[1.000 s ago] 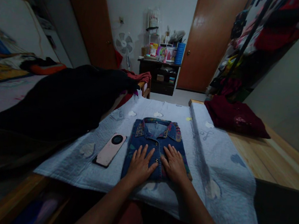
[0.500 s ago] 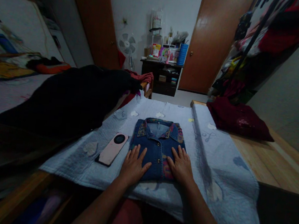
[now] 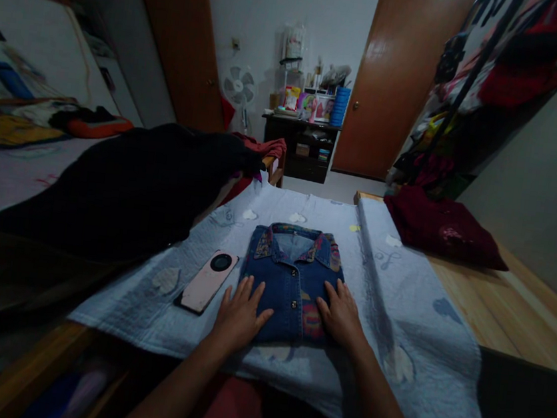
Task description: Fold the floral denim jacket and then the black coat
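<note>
A folded denim shirt with a patterned collar lies front side up on a pale blue quilted cloth. My left hand rests flat at the shirt's lower left edge, its fingers spread. On the opposite side, my right hand lies with outstretched fingers on the lower right edge. Neither hand grips anything. Left of the shirt is a pink phone, back side up with a round black camera ring.
A dark garment heap lies at left. Folded maroon cloth sits on a wooden surface at right. Farther back stand a fan, a dark cabinet and a door. Clothes hang at upper right.
Both hands have slid slightly outward toward the shirt's side edges, the left one also a little nearer to me. The shirt and phone stay in place; the view tilts slightly.
</note>
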`<state>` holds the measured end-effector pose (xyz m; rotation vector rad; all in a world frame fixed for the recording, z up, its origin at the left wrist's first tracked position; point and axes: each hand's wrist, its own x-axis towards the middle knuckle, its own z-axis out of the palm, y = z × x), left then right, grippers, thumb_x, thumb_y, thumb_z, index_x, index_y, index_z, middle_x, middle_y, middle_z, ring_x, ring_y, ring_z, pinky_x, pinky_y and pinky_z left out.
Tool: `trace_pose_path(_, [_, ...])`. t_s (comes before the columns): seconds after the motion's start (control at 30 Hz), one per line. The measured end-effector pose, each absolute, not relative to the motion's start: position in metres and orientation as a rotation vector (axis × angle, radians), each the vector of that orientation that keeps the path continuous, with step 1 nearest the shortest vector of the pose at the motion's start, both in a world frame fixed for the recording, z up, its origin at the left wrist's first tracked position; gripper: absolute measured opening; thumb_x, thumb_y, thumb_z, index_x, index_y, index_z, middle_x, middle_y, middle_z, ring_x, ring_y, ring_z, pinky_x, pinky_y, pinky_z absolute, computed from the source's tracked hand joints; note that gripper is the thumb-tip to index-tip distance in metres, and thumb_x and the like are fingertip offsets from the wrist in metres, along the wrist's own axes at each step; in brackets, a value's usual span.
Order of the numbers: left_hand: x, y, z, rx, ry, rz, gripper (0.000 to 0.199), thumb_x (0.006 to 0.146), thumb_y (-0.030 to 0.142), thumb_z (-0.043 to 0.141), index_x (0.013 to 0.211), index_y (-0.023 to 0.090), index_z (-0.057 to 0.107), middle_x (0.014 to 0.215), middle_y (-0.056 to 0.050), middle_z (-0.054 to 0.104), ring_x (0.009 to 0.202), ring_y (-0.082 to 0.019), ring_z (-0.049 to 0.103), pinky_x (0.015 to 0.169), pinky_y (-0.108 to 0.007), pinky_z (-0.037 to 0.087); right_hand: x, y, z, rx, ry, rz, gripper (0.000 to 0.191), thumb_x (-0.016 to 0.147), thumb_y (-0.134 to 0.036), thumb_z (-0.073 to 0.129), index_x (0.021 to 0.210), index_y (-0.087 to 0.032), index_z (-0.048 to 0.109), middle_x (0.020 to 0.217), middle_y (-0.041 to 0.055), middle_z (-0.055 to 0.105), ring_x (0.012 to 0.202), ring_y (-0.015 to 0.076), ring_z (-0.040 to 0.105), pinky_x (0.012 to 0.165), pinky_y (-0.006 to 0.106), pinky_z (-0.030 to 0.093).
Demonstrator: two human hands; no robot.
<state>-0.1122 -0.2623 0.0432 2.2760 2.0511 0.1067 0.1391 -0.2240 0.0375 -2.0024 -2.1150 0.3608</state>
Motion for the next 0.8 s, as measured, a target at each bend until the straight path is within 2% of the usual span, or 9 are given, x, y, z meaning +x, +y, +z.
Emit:
trace_pose_path(0.1, [-0.105,-0.249,0.052,2.296,2.092,0.204,0.052,0.093,0.045,0.043,0.137,0.017,0.050,0.147,-0.018,0.042,0.138,-0.032,0.035,0.111,-0.054,0.025,0.130,-0.221,0.044,-1.844,-2.118,0.392,0.056,0.093,-0.040,0.041,0.141,-0.010,0.044,0.151,0.0167,0.035,0.141,0.0288,0.029,0.115,0.043,0.023])
trace_pose_path(0.27, [-0.090,-0.227,0.042,2.388,1.984,0.382,0.049,0.094,0.040,0.042,0.137,0.017,0.049,0.150,-0.012,0.038,0.140,-0.028,0.031,0.113,-0.050,0.026,0.098,-0.220,0.052,-1.495,-2.270,0.527,0.057,0.094,-0.043,0.040,0.144,-0.016,0.039,0.153,0.0106,0.034,0.143,0.0243,0.026,0.115,0.043,0.025])
trace_pose_path(0.5, [-0.091,-0.228,0.022,2.405,1.969,0.421,0.052,0.096,0.041,0.039,0.142,0.019,0.042,0.152,-0.009,0.036,0.140,-0.026,0.032,0.113,-0.048,0.027,0.097,-0.218,0.048,-1.451,-2.336,0.565,0.061,0.095,-0.048,0.039,0.148,-0.017,0.034,0.155,0.0091,0.028,0.145,0.0244,0.020,0.117,0.043,0.020])
trace_pose_path(0.63, [-0.090,-0.229,0.023,2.398,1.979,0.394,0.052,0.096,0.041,0.038,0.143,0.019,0.042,0.152,-0.009,0.036,0.141,-0.026,0.031,0.114,-0.048,0.027,0.106,-0.212,0.040,-1.497,-2.271,0.564,0.065,0.096,-0.047,0.037,0.150,-0.014,0.027,0.155,0.0117,0.027,0.144,0.0229,0.021,0.117,0.043,0.021])
trace_pose_path(0.8, [-0.090,-0.229,0.022,2.402,1.987,0.396,0.052,0.096,0.041,0.037,0.144,0.020,0.040,0.153,-0.008,0.035,0.141,-0.025,0.030,0.114,-0.048,0.026,0.116,-0.205,0.034,-1.615,-2.279,0.477,0.065,0.096,-0.050,0.035,0.146,-0.010,0.035,0.155,0.0139,0.028,0.144,0.0242,0.021,0.117,0.042,0.018])
